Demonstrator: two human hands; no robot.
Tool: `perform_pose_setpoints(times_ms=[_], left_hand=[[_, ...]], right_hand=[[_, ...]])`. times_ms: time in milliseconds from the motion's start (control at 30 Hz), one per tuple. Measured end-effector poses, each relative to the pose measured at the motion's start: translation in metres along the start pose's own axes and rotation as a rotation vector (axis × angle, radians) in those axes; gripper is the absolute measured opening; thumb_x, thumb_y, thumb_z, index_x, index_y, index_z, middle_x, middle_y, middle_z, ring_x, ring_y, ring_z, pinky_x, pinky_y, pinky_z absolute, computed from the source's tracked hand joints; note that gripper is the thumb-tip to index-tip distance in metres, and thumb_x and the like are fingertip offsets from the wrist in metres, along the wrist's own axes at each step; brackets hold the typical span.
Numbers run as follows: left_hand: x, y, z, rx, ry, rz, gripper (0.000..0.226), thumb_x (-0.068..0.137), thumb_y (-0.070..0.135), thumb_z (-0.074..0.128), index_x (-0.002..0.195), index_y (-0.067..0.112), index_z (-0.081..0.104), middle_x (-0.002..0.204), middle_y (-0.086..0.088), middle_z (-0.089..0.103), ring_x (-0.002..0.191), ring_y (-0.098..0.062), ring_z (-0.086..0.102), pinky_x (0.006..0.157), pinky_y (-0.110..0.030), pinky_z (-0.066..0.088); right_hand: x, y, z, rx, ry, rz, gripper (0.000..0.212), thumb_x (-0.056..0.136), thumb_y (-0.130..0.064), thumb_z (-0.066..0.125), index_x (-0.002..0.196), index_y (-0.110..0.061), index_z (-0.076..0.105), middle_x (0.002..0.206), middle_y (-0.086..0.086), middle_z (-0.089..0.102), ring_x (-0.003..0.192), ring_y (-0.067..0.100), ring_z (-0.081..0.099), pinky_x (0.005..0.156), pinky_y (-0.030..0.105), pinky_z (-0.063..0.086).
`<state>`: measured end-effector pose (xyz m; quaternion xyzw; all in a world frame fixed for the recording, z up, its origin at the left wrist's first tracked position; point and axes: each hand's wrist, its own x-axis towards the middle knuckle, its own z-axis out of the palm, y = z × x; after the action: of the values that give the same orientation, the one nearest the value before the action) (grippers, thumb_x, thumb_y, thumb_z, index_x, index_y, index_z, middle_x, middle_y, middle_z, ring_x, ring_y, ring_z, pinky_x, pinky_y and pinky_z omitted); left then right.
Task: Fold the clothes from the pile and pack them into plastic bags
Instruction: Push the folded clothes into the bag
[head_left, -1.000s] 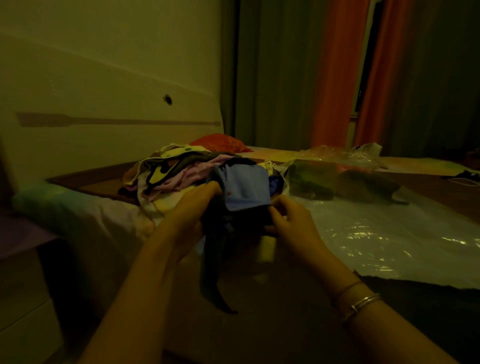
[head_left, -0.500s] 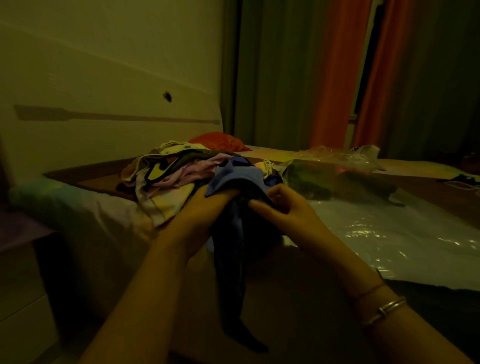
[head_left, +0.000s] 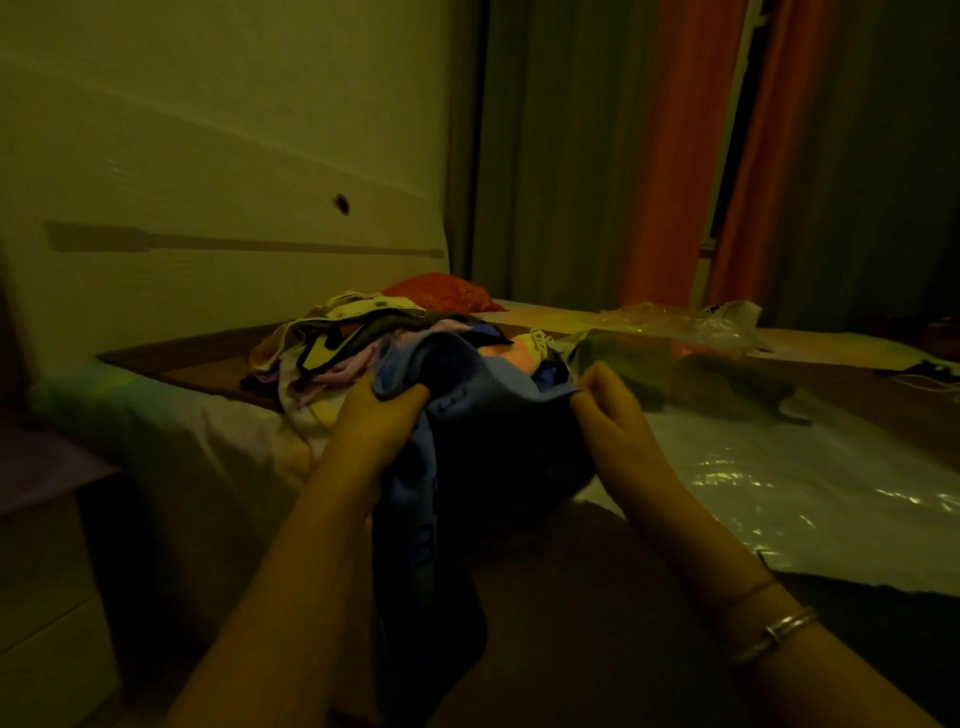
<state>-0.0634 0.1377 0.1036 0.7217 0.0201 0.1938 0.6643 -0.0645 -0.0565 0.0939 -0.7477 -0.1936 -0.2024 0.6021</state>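
We see two bare forearms entering from the bottom edge, with no sleeves reaching the visible parts. Our left hand (head_left: 382, 415) carries no ring or band that we can make out in the dim light. Toward five o'clock, below our right hand (head_left: 615, 421), the wrist wears a thin cord-like bracelet (head_left: 748, 590), and just behind it a pale metal bangle (head_left: 776, 631) that looks doubled.

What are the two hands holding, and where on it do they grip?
A blue garment. The left hand grips a bunched part of its upper edge; the right hand pinches the same edge farther right. The rest hangs down between the arms.
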Motion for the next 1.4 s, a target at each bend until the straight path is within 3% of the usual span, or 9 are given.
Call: perform_pose_setpoints(times_ms=[100,367,600,733,867,1000,1133,1233,1400], left_hand=[[-0.002,0.005,0.005,0.233,-0.027,0.130,0.038,0.091,-0.001,0.052,0.128,0.010,0.049,0.099,-0.004,0.048,0.085,-0.026,0.055,0.069,-0.032,0.038],[-0.017,0.002,0.036,0.142,-0.700,-0.021,0.067,0.069,0.033,0.080,0.130,0.035,0.052,0.127,0.014,0.056,0.115,-0.014,0.058,0.091,-0.033,0.052],[-0.017,-0.004,0.044,-0.041,-0.393,0.053,0.009,0.082,0.012,0.071,0.087,0.019,0.068,0.087,-0.002,0.071,0.076,-0.012,0.067,0.068,-0.025,0.058],[-0.005,0.001,0.033,-0.230,-0.103,0.026,0.010,0.087,0.015,0.067,0.079,0.019,0.061,0.081,-0.002,0.065,0.076,-0.017,0.062,0.065,-0.026,0.052],[-0.005,0.003,0.027,-0.263,-0.063,0.016,0.016,0.087,0.014,0.066,0.075,0.020,0.057,0.078,0.002,0.061,0.074,-0.013,0.058,0.067,-0.027,0.051],[0.007,-0.004,0.026,-0.052,0.078,0.057,0.023,0.090,0.014,0.062,0.071,0.014,0.048,0.071,-0.005,0.050,0.068,-0.018,0.047,0.068,-0.033,0.042],[0.007,-0.013,0.034,0.243,0.069,0.109,0.033,0.083,0.017,0.070,0.110,0.006,0.053,0.112,-0.021,0.052,0.097,-0.032,0.054,0.075,-0.036,0.039],[-0.003,-0.013,0.043,0.218,-0.147,0.014,0.085,0.078,0.022,0.077,0.144,0.013,0.025,0.150,-0.009,0.029,0.130,-0.034,0.041,0.083,-0.035,0.041],[-0.013,-0.006,0.047,-0.117,-0.476,-0.035,0.066,0.078,0.039,0.071,0.136,0.019,0.047,0.129,0.001,0.058,0.109,-0.016,0.061,0.090,-0.035,0.053]], right_hand=[[0.001,-0.008,-0.001,0.127,-0.034,0.098,0.029,0.096,-0.006,0.048,0.070,-0.017,0.039,0.061,-0.002,0.038,0.048,0.002,0.037,0.045,0.017,0.030],[-0.001,-0.008,-0.012,0.289,-0.059,0.249,0.011,0.092,-0.008,0.055,0.084,-0.012,0.050,0.076,0.008,0.058,0.066,0.017,0.058,0.054,0.025,0.049],[-0.007,-0.009,-0.033,0.140,-0.178,0.295,0.029,0.085,-0.020,0.066,0.110,-0.020,0.052,0.103,0.011,0.066,0.080,0.014,0.068,0.064,0.023,0.057],[-0.015,0.002,-0.037,-0.283,-0.460,0.231,0.021,0.086,-0.019,0.066,0.104,-0.024,0.055,0.090,-0.001,0.065,0.073,0.002,0.064,0.061,0.012,0.050],[-0.017,0.021,-0.031,-0.617,-0.367,0.047,0.011,0.092,-0.017,0.058,0.085,-0.026,0.054,0.086,-0.006,0.058,0.081,0.009,0.058,0.074,0.023,0.049],[-0.013,0.017,-0.032,-0.402,-0.101,0.100,0.008,0.097,-0.018,0.047,0.094,-0.010,0.050,0.083,0.013,0.060,0.074,0.030,0.059,0.065,0.042,0.049],[-0.009,0.006,-0.028,-0.222,0.040,0.159,0.011,0.100,-0.023,0.042,0.098,-0.014,0.048,0.077,0.003,0.055,0.061,0.013,0.051,0.050,0.022,0.042],[-0.001,0.006,-0.022,0.011,0.092,0.313,0.013,0.101,-0.018,0.042,0.100,-0.009,0.050,0.086,0.011,0.054,0.070,0.018,0.053,0.056,0.027,0.043],[0.007,-0.001,-0.017,0.618,0.109,0.431,0.028,0.100,-0.004,0.036,0.120,0.008,0.050,0.106,0.030,0.057,0.078,0.029,0.060,0.055,0.030,0.053]])
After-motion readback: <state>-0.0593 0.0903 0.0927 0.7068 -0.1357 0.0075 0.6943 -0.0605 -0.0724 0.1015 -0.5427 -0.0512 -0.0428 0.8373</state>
